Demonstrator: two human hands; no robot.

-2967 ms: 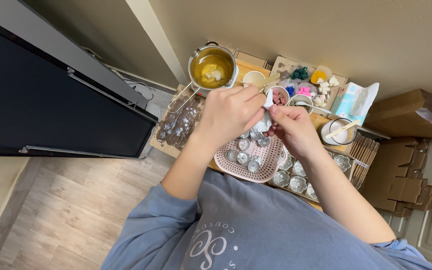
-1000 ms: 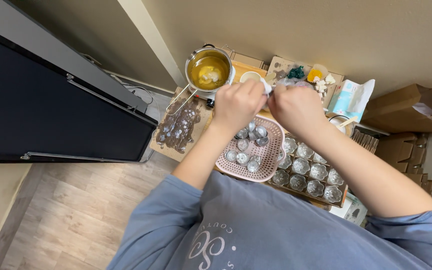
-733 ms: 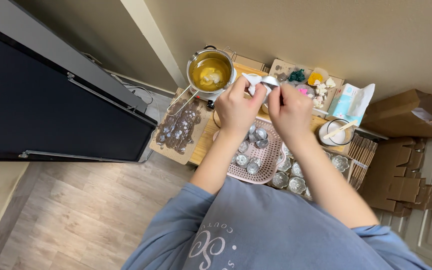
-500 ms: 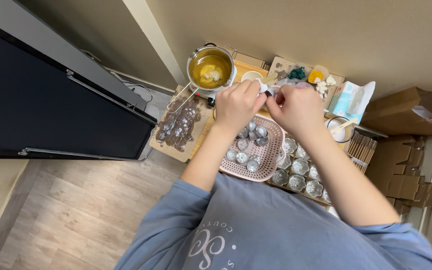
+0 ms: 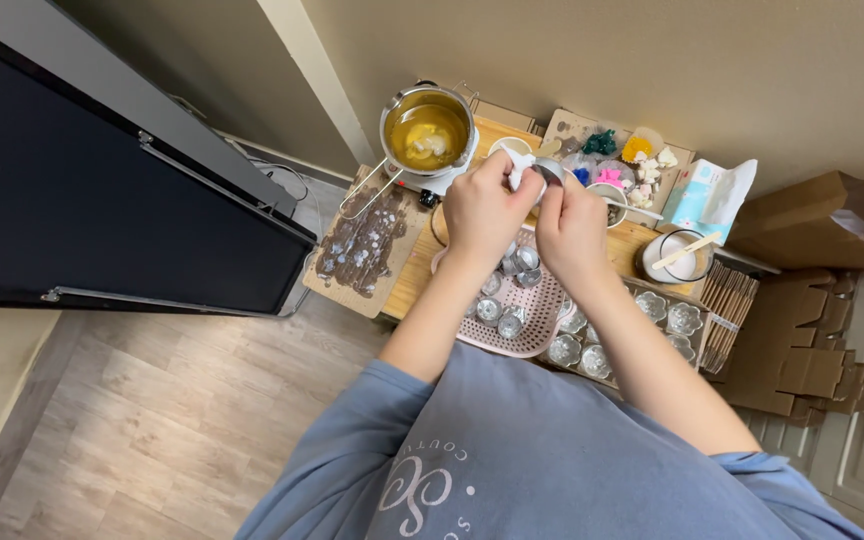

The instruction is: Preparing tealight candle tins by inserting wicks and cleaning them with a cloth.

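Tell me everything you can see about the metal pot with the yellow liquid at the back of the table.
The metal pot is round and shiny, steel by the look of it, and sits upright at the back left of the cluttered table, near the wall. It holds clear yellow liquid with a pale lump in the middle. A thin wire handle sticks out toward the lower left. Neither hand touches it; the left hand is just in front.

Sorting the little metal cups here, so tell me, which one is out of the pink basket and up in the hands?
The small metal cup pinched at the fingertips of both hands, raised above the pink basket beside a bit of white tissue. The others lie loose in the basket.
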